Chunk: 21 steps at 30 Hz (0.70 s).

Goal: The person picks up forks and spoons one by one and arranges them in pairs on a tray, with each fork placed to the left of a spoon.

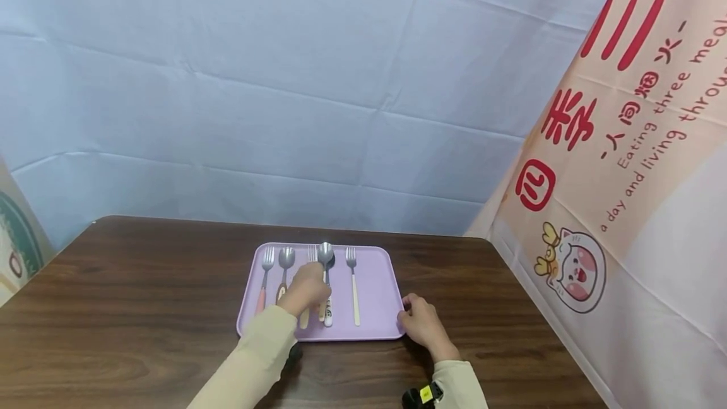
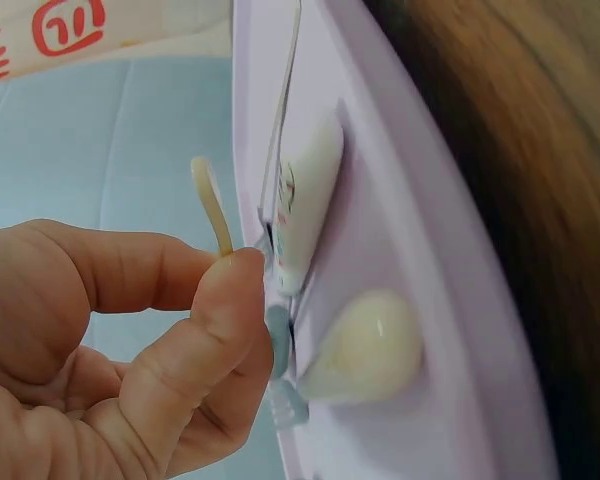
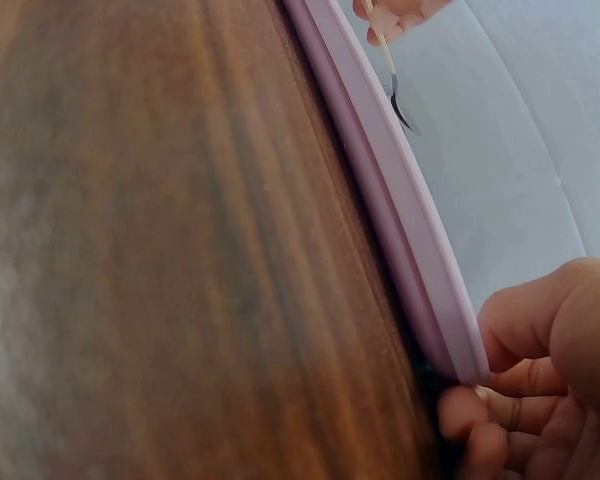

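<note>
My left hand [image 1: 309, 286] pinches the cream handle of a spoon [image 1: 325, 254] between thumb and fingers, raised over the lilac tray [image 1: 377, 295]. In the left wrist view the handle's end [image 2: 212, 205] sticks up past the fingertips. The spoon's metal bowl [image 3: 398, 105] shows in the right wrist view. Below it lies a utensil with a printed white handle [image 1: 328, 314], its head mostly covered. A cream-handled fork [image 1: 305, 319] lies partly under the left hand. My right hand [image 1: 423, 320] grips the tray's near right corner, thumb and fingers around the rim.
On the tray's left are a pink-handled fork [image 1: 267, 260] and a brown-handled spoon [image 1: 286, 259]. Another fork [image 1: 351, 259], with a pale handle, lies to the right. The tray rests on a dark wooden table [image 1: 142, 295]. Pale cloth [image 1: 272, 112] hangs behind it.
</note>
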### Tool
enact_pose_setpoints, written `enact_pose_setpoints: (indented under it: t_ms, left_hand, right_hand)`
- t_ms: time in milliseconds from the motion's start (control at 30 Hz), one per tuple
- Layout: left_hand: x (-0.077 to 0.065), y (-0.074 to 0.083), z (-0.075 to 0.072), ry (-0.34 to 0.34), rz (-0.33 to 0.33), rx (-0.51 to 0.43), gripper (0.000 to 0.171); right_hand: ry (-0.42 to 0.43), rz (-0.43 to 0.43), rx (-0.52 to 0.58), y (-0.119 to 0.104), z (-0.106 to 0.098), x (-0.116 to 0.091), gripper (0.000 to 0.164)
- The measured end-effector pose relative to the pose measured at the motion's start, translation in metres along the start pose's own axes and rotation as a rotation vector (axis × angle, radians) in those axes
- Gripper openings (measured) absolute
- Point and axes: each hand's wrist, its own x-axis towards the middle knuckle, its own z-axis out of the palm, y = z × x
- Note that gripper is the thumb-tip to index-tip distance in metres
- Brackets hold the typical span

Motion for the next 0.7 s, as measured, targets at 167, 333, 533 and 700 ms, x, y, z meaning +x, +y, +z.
enact_pose_setpoints:
  t_ms: [167,333,533,700]
  left_hand:
    - [-0.001,0.006,0.007,0.008,0.021,0.011,0.013]
    - [-0.003,0.011,0.013,0.005,0.047,0.024,0.013]
    - [-0.003,0.017,0.018,0.012,0.062,0.015,0.014]
    - [-0.001,0.022,0.023,0.004,0.065,0.007,0.015]
  right_hand:
    - [0.003,-0.009,-0.004,0.001,-0.001,0.000,0.022]
    - [0.005,-0.007,-0.003,0.000,-0.002,-0.001,0.023]
    - [-0.004,0.000,0.005,-0.002,-0.002,-0.001,0.023]
    - [-0.002,0.001,0.006,-0.002,-0.002,-0.001,0.023]
